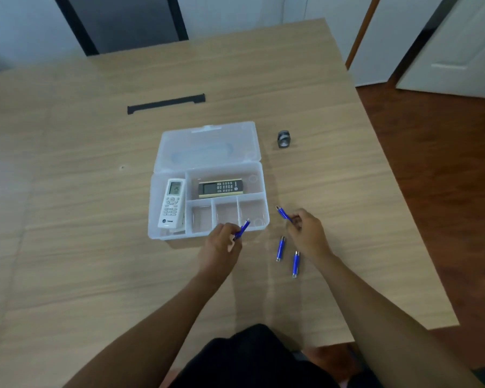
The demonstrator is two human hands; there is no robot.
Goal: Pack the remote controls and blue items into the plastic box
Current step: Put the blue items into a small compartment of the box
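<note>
Translucent smooth plastic box [259, 175] – matt wood-grain table [95, 247] – glossy blue items [280, 249].

No text can be read with certainty: the white rectangular remote control [172, 203] carries a small dark logo near its lower end and the black remote control with yellow edges [220, 187] shows button marks, all too blurred.

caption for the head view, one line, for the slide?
Both remotes sit in the open plastic box; left hand and right hand each hold a blue item, two more lie on the table.
</note>
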